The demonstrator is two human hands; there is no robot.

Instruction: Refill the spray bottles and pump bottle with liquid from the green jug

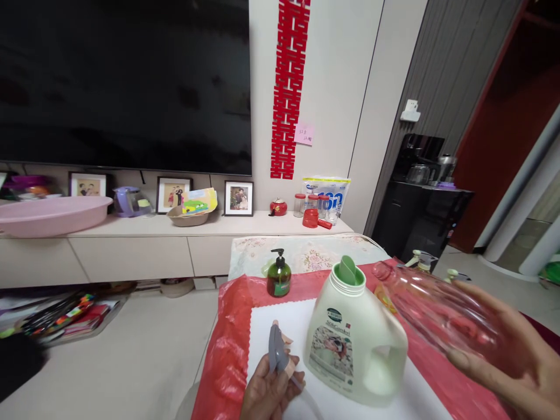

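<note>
A large dark television (125, 87) spanned the upper left, above a long pale cabinet (135, 254). Beside it, a red cut-out strip (289, 87) ran down the light wall (336, 76). Grey ribbed panelling (457, 64) rose at right; the floor (166, 332) was pale.

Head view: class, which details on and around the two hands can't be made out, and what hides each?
All in the head view:
Fill level of the jug: hidden by its cloudy wall.
Small print on its label: too small and blurred.
Lower part of the spray head: partly covered by the left hand.
Base of the clear bottle: blurred within the right hand.
Right wrist: cut off by the frame edge.
</note>
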